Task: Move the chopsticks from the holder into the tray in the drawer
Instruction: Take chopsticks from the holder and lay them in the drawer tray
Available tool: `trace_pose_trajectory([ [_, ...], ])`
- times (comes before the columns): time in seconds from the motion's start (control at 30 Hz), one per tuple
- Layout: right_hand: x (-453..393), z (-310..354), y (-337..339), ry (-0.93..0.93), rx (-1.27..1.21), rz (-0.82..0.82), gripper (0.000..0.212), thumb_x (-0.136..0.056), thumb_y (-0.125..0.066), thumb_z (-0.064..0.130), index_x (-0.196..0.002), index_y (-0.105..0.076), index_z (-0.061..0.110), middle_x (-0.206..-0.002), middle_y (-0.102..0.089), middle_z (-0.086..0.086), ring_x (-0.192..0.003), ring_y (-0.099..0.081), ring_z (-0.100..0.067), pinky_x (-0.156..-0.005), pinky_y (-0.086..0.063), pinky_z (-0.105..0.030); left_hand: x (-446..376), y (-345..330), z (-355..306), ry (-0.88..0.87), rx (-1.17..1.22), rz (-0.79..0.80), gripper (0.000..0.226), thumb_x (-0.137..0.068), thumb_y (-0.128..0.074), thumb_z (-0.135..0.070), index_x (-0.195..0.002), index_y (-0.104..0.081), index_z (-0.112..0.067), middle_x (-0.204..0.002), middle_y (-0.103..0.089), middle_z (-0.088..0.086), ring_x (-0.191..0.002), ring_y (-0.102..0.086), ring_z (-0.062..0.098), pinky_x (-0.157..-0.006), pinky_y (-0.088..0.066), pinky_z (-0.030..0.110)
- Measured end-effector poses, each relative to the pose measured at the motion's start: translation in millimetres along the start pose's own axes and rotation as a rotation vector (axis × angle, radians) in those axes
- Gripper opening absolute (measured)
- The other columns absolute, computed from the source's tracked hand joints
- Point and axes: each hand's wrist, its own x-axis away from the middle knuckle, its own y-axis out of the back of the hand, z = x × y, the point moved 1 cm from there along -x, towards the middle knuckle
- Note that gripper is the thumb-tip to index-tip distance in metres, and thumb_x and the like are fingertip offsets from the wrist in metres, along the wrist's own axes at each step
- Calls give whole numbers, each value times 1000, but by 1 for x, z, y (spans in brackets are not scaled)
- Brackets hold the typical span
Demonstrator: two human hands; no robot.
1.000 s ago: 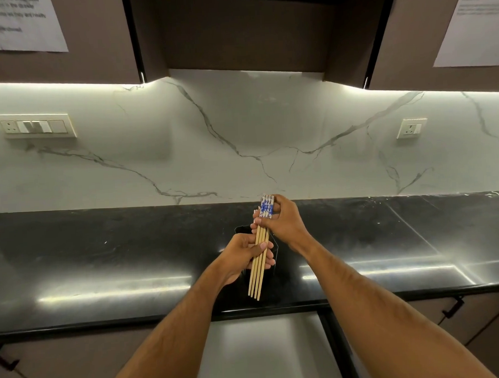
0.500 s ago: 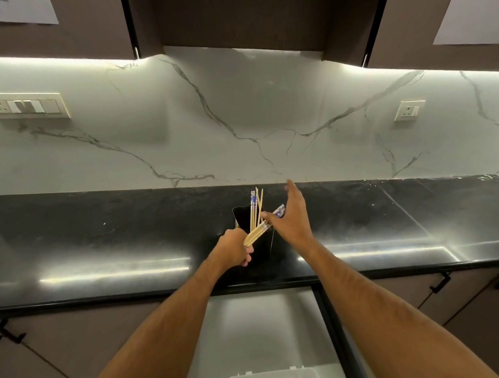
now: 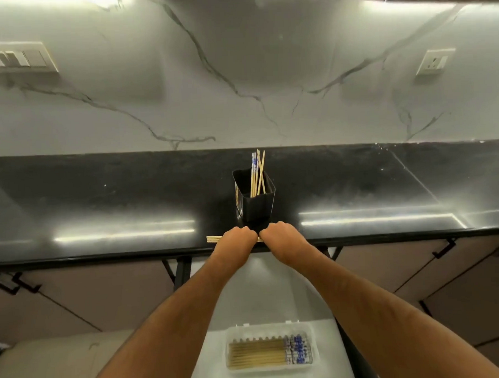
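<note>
A black holder (image 3: 256,201) stands on the dark counter with several wooden chopsticks (image 3: 257,171) sticking out of it. In front of it, near the counter's front edge, my left hand (image 3: 235,238) and my right hand (image 3: 279,235) are side by side, both closed around a bundle of chopsticks (image 3: 214,239) held level. Only the bundle's bare wooden tips show, left of my left hand. Below, in the open drawer (image 3: 270,296), a clear plastic tray (image 3: 270,329) holds several chopsticks (image 3: 258,357) laid flat, blue-patterned ends to the right.
The black counter (image 3: 100,201) runs the full width under a white marble backsplash. A switch panel (image 3: 16,57) is on the wall at left, a socket (image 3: 435,61) at right. Closed cabinet fronts with black handles (image 3: 444,249) flank the drawer.
The view has tilted down, bringing the drawer tray into sight. Both hands have dropped from the holder's top to the counter's front edge, and the bundle now lies level between them.
</note>
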Motion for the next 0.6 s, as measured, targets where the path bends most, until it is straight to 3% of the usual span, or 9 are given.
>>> trace_pose_trajectory([
  [0.17,26,10,-41,30,-100,42,19,-96,-55,7,-109,-69,5,-104,-69,-13,-97,-67,-31,-80,-51,-36,25,-45,-19,-15,121,-41,27,-97,-63,-14,-124,-62,-11,-117,-66,11,-109,-64,30,-92,-53,39],
  [0.33,59,26,-95,55,-141,47,16,-98,-57,12,-108,-68,6,-93,-68,-10,-81,-67,-21,-77,-56,-30,56,-98,-35,-45,160,-159,19,-102,-52,-15,-115,-66,-13,-110,-68,8,-99,-66,22,-89,-54,33],
  [0.47,77,38,-132,113,-120,87,14,-96,-56,4,-101,-69,5,-88,-69,-11,-77,-68,-26,-66,-51,-32,75,-132,-49,-79,103,-88,24,-95,-50,1,-105,-68,-10,-100,-69,10,-91,-66,27,-79,-56,39],
  [0.6,91,51,-161,150,-115,154,12,-93,-60,-2,-101,-68,2,-90,-70,-13,-81,-69,-29,-70,-54,-36,91,-160,-64,-80,121,-11,26,-87,-53,9,-99,-69,-7,-97,-70,12,-89,-66,30,-76,-54,38],
])
